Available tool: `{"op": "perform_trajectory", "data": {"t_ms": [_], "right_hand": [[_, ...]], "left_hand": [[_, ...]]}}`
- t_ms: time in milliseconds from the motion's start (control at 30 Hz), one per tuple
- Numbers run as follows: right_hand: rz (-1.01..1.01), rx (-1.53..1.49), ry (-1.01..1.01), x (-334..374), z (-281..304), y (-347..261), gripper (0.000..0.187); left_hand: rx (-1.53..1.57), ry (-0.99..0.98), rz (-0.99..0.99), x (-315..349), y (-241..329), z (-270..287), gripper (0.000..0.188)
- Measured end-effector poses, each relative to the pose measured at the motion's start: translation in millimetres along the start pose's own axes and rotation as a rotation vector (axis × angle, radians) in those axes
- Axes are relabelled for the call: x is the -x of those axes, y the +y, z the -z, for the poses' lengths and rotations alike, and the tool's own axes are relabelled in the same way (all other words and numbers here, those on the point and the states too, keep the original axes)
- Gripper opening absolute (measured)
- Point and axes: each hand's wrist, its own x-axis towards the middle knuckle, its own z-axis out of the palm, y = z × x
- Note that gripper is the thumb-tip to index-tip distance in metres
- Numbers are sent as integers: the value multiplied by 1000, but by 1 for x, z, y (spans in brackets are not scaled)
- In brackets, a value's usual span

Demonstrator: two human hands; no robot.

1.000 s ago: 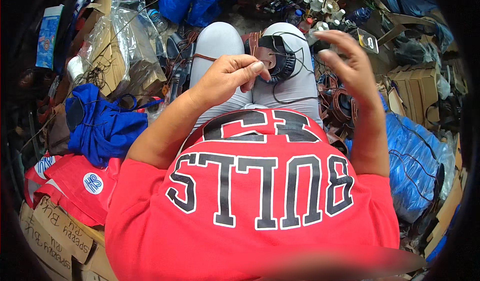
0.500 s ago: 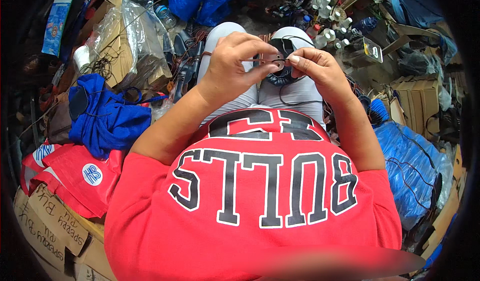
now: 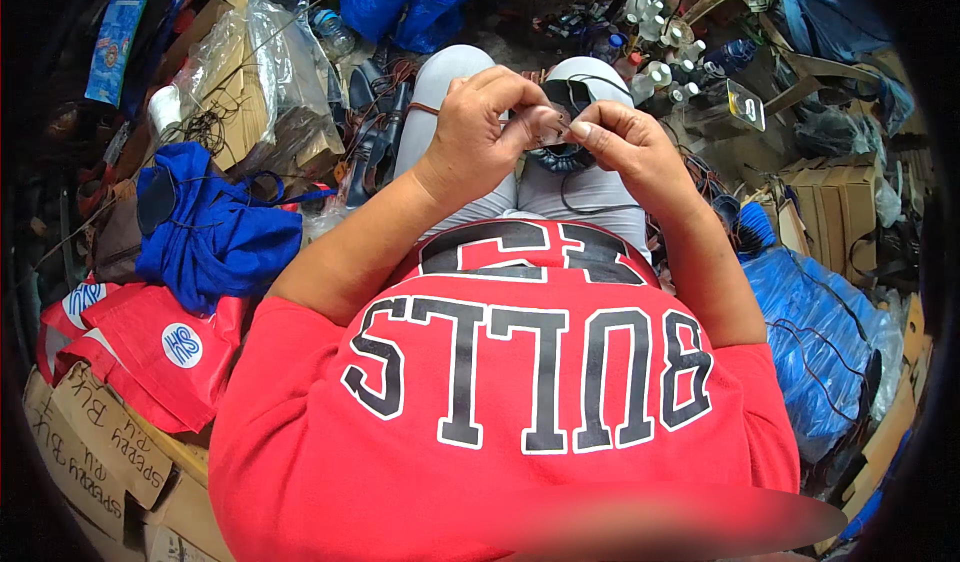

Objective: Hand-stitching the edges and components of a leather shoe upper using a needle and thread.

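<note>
Closely, both hands (image 3: 486, 130) (image 3: 636, 154) pinch a thin strand (image 3: 564, 125) above a dark shoe (image 3: 562, 159).

Blue cloth bag (image 3: 205, 237), red plastic bag (image 3: 150, 357), flattened cardboard (image 3: 105, 442), capped bottles (image 3: 665, 72)

Red shirt (image 3: 275, 432), pale trousers (image 3: 425, 77).
The shirt's short sleeves (image 3: 757, 387) are plain red; large black block letters (image 3: 461, 392) edged in white span the chest, with matching outlined numerals (image 3: 497, 249) toward the hem. The trousers are pale grey over both knees. Left hand (image 3: 484, 130) and right hand (image 3: 630, 150) are bare.
</note>
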Motion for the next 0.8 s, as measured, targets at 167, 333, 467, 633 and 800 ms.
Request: {"op": "perform_trajectory", "data": {"t_ms": [167,333,467,633,800], "right_hand": [[-25,102,47,3,1,-4,19],[91,-21,164,2,-7,0,19],[88,6,163,0,-6,4,18],[91,-102,140,-1,-6,2,18],[82,-99,149,-1,-3,7,18]], "left_hand": [[127,88,112,-2,-11,5,12],[164,-16,194,-1,-10,7,14],[624,43,328,0,-6,0,19],[546,-88,293,11,-20,-5,35],[560,-166,389,8,-11,-14,19]]}}
